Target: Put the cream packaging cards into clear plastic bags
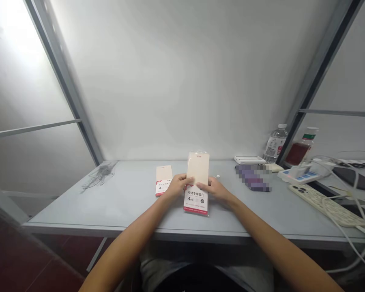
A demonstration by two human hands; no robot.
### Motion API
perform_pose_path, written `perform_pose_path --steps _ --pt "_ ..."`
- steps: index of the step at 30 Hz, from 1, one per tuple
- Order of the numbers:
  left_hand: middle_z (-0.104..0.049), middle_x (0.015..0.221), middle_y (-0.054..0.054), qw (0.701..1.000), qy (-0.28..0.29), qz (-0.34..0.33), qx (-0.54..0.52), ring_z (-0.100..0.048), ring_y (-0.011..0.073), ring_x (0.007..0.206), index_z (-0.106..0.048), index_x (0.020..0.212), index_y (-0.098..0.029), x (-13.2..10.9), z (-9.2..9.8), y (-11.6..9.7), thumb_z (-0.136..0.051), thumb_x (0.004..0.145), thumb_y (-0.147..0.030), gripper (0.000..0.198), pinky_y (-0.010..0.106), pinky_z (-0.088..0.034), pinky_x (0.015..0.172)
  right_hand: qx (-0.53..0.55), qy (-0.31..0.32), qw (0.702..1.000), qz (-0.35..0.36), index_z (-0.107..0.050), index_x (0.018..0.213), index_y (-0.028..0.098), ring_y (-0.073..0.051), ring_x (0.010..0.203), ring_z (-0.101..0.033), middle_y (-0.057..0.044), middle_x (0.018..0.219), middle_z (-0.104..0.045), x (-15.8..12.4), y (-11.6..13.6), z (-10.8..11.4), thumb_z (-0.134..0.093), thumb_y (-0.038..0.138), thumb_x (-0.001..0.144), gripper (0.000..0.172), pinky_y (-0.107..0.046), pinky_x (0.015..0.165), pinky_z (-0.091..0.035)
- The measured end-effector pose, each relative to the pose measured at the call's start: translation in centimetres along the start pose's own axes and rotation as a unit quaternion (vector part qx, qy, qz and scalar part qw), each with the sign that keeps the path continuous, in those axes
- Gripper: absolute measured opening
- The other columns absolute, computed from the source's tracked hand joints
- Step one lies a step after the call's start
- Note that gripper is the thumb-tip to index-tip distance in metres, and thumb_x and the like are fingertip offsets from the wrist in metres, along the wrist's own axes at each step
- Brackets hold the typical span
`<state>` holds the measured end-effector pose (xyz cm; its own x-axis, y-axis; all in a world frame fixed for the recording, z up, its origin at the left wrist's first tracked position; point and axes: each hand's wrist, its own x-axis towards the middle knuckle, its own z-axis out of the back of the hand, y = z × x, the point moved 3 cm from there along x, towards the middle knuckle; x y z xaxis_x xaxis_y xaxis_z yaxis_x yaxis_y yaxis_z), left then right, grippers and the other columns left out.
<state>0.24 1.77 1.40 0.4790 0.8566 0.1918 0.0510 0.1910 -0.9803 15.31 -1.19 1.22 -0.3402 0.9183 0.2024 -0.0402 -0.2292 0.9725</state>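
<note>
Between both hands is a flat ruler set pack (197, 168), cream above with a white and red printed label below, in a clear sleeve. It is held upright or leaning just above the table's front part; whether its lower edge touches the surface I cannot tell. My left hand (180, 183) grips its left edge, thumb across the front. From the other side my right hand (214, 188) closes on the right edge, thumb also on the front. A second, similar ruler set pack (164, 173) lies on the table left of my left hand, partly covered by it.
The grey table (134, 207) meets a pale wall (182, 81). On the right are a purple blurred item (252, 177), a white device (249, 159), a water bottle (275, 142), a power strip (304, 175), a phone-like case (325, 202) and cables. Dark scribbles (100, 174) mark the left.
</note>
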Motion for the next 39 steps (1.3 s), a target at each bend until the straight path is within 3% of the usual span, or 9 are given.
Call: perform_pose_path --steps 4,8,14,18,22,26,30,33,39 --pt "-0.052 0.061 0.001 0.999 -0.037 0.007 -0.006 -0.05 0.011 0.053 -0.052 0.065 -0.014 0.0 0.3 0.3 -0.059 0.069 -0.045 0.033 0.023 -0.035 0.049 -0.007 0.02 1.0 -0.008 -0.062 0.093 0.015 -0.019 0.068 -0.062 -0.008 0.083 -0.068 0.1 -0.3 -0.2 -0.061 0.043 0.071 0.035 -0.029 0.055 -0.048" --pt "-0.055 0.066 0.002 0.996 -0.079 0.0 0.038 -0.051 0.0125 0.058 -0.053 0.069 -0.014 0.4 0.6 0.5 -0.056 0.07 -0.05 0.037 0.024 -0.036 0.051 -0.009 0.026 0.999 -0.021 -0.059 0.094 0.014 -0.011 0.047 -0.054 -0.004 0.07 -0.066 0.0 -0.5 0.0 -0.062 0.042 0.071 0.036 -0.02 0.037 -0.035" --pt "-0.056 0.068 0.003 0.959 -0.203 -0.01 0.199 -0.05 0.0144 0.061 -0.059 0.08 -0.017 0.4 1.9 0.3 -0.049 0.074 -0.055 0.04 0.025 -0.035 0.056 -0.072 -0.049 0.996 -0.03 -0.061 0.096 0.015 -0.008 0.034 -0.04 0.002 0.051 -0.057 0.3 -1.0 0.9 -0.058 0.047 0.073 0.039 -0.023 0.037 -0.03" --pt "-0.058 0.091 0.006 0.927 -0.271 -0.02 0.259 -0.053 0.0177 0.08 -0.058 0.093 -0.02 0.2 3.7 -0.7 -0.05 0.074 -0.05 0.037 0.027 -0.037 0.067 -0.214 -0.182 0.96 -0.005 -0.062 0.101 0.019 -0.019 0.059 -0.056 -0.002 0.06 -0.061 0.5 -1.5 2.2 -0.062 0.049 0.067 0.045 -0.032 0.058 -0.042" --pt "-0.052 0.108 0.011 0.874 -0.301 0.084 0.372 -0.055 0.0214 0.086 -0.053 0.102 -0.02 -0.1 6.0 -1.0 -0.048 0.074 -0.051 0.042 0.029 -0.037 0.067 -0.356 -0.281 0.891 0.007 -0.061 0.099 0.021 -0.024 0.089 -0.055 -0.006 0.09 -0.063 0.3 -1.4 3.9 -0.053 0.048 0.074 0.038 -0.036 0.079 -0.04" --pt "-0.047 0.116 0.016 0.796 -0.296 0.213 0.483 -0.056 0.0263 0.088 -0.044 0.111 -0.017 -0.7 8.2 -0.5 -0.05 0.065 -0.063 0.066 0.032 -0.039 0.066 -0.502 -0.305 0.803 -0.101 -0.056 0.106 0.016 -0.027 0.1 -0.05 -0.013 0.106 -0.056 -0.2 -1.4 5.8 -0.044 0.045 0.08 0.041 -0.037 0.079 -0.039" --pt "-0.049 0.115 0.018 0.767 -0.269 0.285 0.509 -0.056 0.0293 0.091 -0.044 0.108 -0.015 -1.0 9.8 0.1 -0.061 0.049 -0.067 0.081 0.032 -0.041 0.064 -0.563 -0.295 0.733 -0.243 -0.054 0.106 0.006 -0.036 0.102 -0.048 -0.022 0.106 -0.053 -1.1 -1.8 7.6 -0.048 0.058 0.071 0.063 -0.043 0.079 -0.038" --pt "-0.057 0.104 0.017 0.771 -0.247 0.314 0.496 -0.058 0.0299 0.088 -0.049 0.099 -0.016 -1.0 10.3 0.4 -0.066 0.041 -0.066 0.079 0.03 -0.041 0.059 -0.559 -0.285 0.729 -0.274 -0.056 0.101 0.006 -0.037 0.1 -0.05 -0.023 0.102 -0.055 -1.4 -2.0 8.4 -0.051 0.067 0.062 0.072 -0.043 0.076 -0.04" --pt "-0.064 0.084 0.012 0.784 -0.236 0.32 0.477 -0.06 0.0287 0.082 -0.053 0.079 -0.019 -1.1 10.5 0.2 -0.07 0.041 -0.058 0.058 0.028 -0.039 0.055 -0.53 -0.257 0.752 -0.297 -0.057 0.098 0.01 -0.032 0.09 -0.057 -0.019 0.095 -0.061 -1.3 -2.6 8.9 -0.053 0.07 0.057 0.073 -0.04 0.069 -0.043"
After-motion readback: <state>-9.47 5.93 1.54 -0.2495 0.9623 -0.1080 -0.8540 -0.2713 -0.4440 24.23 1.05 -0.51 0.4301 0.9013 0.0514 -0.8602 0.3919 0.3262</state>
